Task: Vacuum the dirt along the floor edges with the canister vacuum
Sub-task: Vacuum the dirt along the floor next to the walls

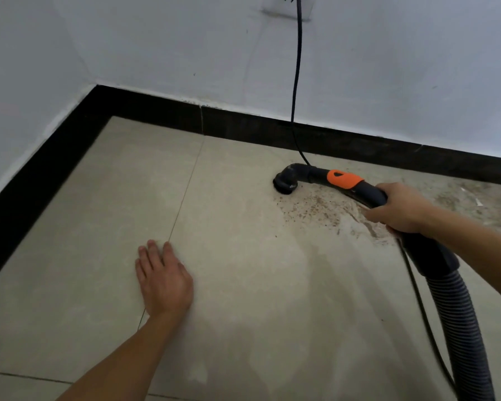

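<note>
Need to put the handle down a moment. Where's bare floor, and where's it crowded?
Bare tile lies between the left hand and the black skirting in the corner, and between that hand and the hose. Crowded on the right: nozzle, dirt, power cord and right hand gripping the handle.

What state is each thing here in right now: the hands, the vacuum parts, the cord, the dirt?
Left hand: open, flat on the floor.
Right hand: grips the vacuum handle.
Nozzle: mouth down on the floor, beside the dirt.
Power cord: hangs from the wall socket.
Dirt: scattered, not yet vacuumed.
</note>
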Available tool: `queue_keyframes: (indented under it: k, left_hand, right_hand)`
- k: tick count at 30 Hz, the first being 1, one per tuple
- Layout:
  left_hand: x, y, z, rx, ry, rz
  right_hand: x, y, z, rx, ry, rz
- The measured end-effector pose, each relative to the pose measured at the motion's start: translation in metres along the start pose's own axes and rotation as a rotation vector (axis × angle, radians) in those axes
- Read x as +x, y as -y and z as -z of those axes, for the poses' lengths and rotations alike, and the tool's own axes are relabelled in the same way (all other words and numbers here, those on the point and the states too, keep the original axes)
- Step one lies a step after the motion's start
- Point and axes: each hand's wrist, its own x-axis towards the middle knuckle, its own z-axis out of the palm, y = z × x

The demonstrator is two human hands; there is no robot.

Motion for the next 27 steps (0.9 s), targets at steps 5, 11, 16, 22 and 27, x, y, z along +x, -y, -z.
queue_keyframes:
  k: [5,11,16,22,27]
  left_hand:
    - [-0.002,-0.015,-0.002,-0.072,-0.044,-0.137]
    - [0.003,-0.078,-0.014,-0.113,0.109,-0.24]
    - [0.0,-0.075,-0.028,-0.038,0.093,-0.269]
    - [-0.001,-0.076,-0.027,-0.036,0.095,-0.265]
    - [-0.002,-0.077,-0.028,-0.004,0.113,-0.272]
  right_hand:
    - [-0.012,-0.025,-0.001,0.007,-0.018,-0.026]
    - [-0.044,-0.064,-0.011,0.123,0.04,-0.05]
    - [-0.082,-0.093,-0.017,0.201,0.096,-0.084]
    - [-0.107,-0.091,-0.039,0.167,0.066,-0.03]
    - [-0.097,-0.074,-0.055,0.207,0.025,-0.018]
